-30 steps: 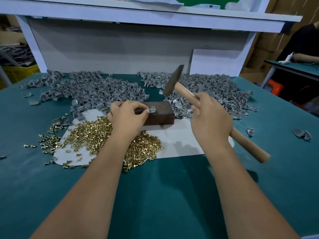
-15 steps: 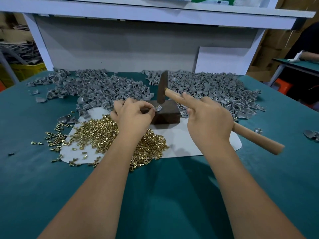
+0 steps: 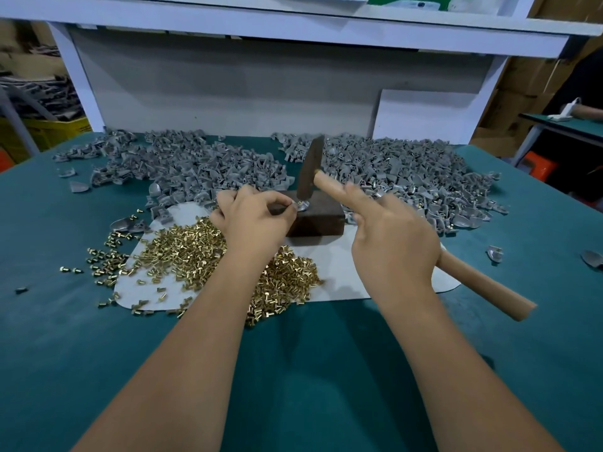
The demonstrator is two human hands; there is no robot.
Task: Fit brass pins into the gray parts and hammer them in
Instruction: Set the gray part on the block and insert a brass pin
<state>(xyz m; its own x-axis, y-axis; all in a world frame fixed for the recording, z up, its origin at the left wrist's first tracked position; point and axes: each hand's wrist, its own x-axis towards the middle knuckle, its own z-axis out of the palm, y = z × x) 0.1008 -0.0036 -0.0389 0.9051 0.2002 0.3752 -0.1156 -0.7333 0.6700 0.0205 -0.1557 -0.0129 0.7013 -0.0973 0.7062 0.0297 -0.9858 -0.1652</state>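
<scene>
Compared with half a second earlier, the hammer (image 3: pixel 308 172) head has dropped onto the gray part (image 3: pixel 301 206) on the dark block (image 3: pixel 318 216), where the left hand (image 3: pixel 254 220) pinches it. The right hand (image 3: pixel 396 243) wraps the handle, forefinger extended. Two gray part heaps (image 3: pixel 195 164) lie far; one brass pin pile (image 3: pixel 195 256) lies near left, with bare green table (image 3: pixel 326 370) nearer.

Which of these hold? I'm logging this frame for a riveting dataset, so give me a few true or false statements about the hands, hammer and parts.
1. The right hand grips the hammer by its wooden handle. True.
2. The left hand pinches a gray part on the dark block. True.
3. The brass pins lie in a yellow bin. False: they lie loose on a white sheet.
4. The hammer lies flat on the table. False: its head stands over the part.
</scene>
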